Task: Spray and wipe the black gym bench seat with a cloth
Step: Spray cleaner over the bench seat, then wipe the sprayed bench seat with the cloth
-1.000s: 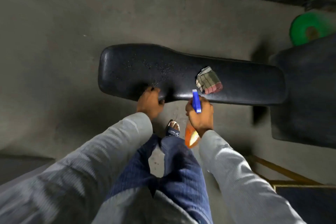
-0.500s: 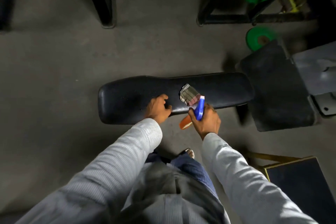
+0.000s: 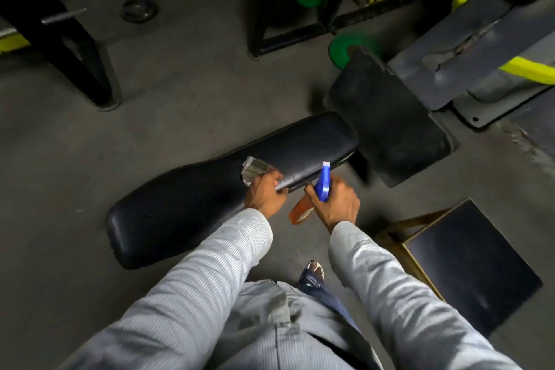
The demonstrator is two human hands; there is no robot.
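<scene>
Glossy black on the bench seat [image 3: 192, 207]; checked grey, white and faded red on the folded cloth [image 3: 255, 173] lying on that seat. Blue head and orange body on the spray bottle [image 3: 322, 186] just beside the seat's near edge. Pale grey fine stripes on both sleeves [image 3: 216, 267] below the seat, bright green on the weight plate [image 3: 345, 46] beyond it.

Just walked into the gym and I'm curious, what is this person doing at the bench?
A person in a pale striped shirt is cleaning the long black padded gym bench seat. The left hand has closed on the folded checked cloth lying on the seat's near edge. The right hand holds an orange spray bottle with a blue trigger head just off that edge. Whether the seat is wet cannot be told.
</scene>
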